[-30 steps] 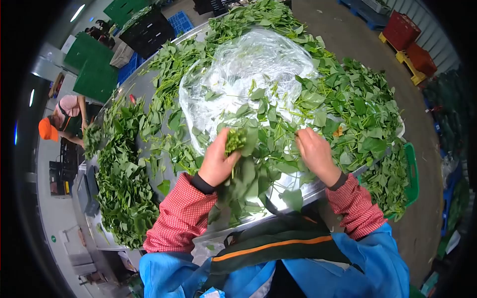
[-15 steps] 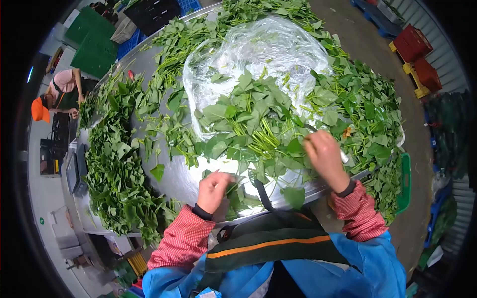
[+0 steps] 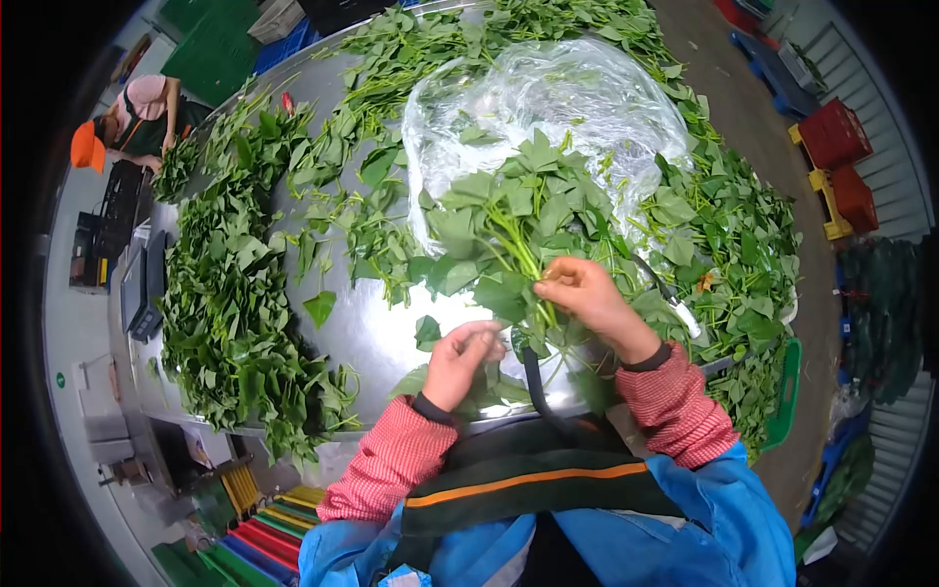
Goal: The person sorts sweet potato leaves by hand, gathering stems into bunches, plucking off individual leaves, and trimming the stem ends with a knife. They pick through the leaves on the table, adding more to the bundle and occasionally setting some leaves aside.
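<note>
Right hand (image 3: 585, 298) grip pinches the leafy stems (image 3: 509, 235); left hand (image 3: 460, 357) grip unclear, beside them.

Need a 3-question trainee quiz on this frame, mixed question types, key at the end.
1. True or false: the right hand pinches the stems of the leafy bunch.
2. Part of that bunch lies on: A) clear plastic sheet B) cardboard C) a towel.
3. What colour is the cap of the other person at the steel table?
Key: 1 true; 2 A; 3 orange.
</note>
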